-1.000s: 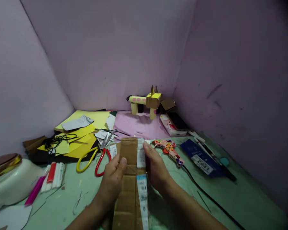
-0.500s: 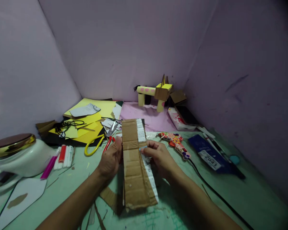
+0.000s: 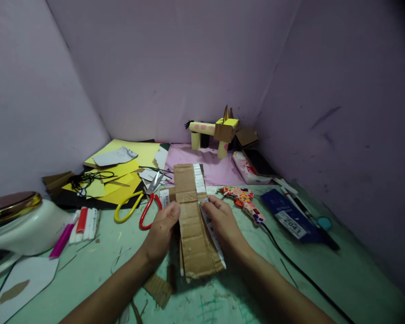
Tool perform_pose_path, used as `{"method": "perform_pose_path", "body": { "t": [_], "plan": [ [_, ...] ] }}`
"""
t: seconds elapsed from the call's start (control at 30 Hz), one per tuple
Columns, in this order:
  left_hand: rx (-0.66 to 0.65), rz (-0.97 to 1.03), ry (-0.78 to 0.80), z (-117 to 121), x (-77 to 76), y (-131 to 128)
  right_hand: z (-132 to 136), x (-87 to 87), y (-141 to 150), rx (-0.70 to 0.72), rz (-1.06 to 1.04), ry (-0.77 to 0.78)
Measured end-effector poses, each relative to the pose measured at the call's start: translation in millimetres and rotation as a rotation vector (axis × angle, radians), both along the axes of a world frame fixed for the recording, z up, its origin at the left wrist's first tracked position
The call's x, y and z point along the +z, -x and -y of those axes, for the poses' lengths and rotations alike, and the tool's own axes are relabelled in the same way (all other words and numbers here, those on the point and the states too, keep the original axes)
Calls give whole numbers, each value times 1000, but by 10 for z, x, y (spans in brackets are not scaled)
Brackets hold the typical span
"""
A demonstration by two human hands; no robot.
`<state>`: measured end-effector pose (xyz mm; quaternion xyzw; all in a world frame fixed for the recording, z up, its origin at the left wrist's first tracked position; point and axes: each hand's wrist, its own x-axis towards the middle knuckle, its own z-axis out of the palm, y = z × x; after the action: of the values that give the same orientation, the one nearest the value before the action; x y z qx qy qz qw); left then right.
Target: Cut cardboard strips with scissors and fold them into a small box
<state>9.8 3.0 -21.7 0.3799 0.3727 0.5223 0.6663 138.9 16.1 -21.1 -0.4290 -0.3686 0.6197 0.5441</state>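
Observation:
A long brown cardboard strip (image 3: 193,225) with white printed tape along its right edge is held upright-tilted over the green table (image 3: 340,279). My left hand (image 3: 162,231) grips its left edge, thumb on the front face. My right hand (image 3: 222,222) pinches its right edge by the tape. Both hands are closed on it. A small cardboard scrap (image 3: 158,289) lies below the strip.
Scissors with one yellow and one red handle (image 3: 140,204) lie left of the strip beside yellow paper sheets (image 3: 121,173). Markers (image 3: 79,222) and a white pot with a gold lid (image 3: 16,225) sit far left. A floral glue gun (image 3: 245,202), a blue card (image 3: 286,213) and a paper animal model (image 3: 214,132) are to the right and behind.
The strip was lifted off my lap area and tilted up; my right hand slid from the strip's top edge down to its right side, and the view shifted.

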Motion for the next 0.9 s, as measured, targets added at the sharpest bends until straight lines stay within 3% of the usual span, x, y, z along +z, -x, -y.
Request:
{"method": "perform_pose_path", "body": {
  "t": [0.2, 0.6, 0.9],
  "plan": [
    [70, 63, -11, -38, -7, 8, 13, 17, 12, 22, 5, -34],
    [89, 29, -27, -50, -37, 30, -20, -106, -25, 22, 3, -47],
    [101, -27, -15, -81, -56, 49, -5, -98, -24, 42, -72, -19]
  ]
}}
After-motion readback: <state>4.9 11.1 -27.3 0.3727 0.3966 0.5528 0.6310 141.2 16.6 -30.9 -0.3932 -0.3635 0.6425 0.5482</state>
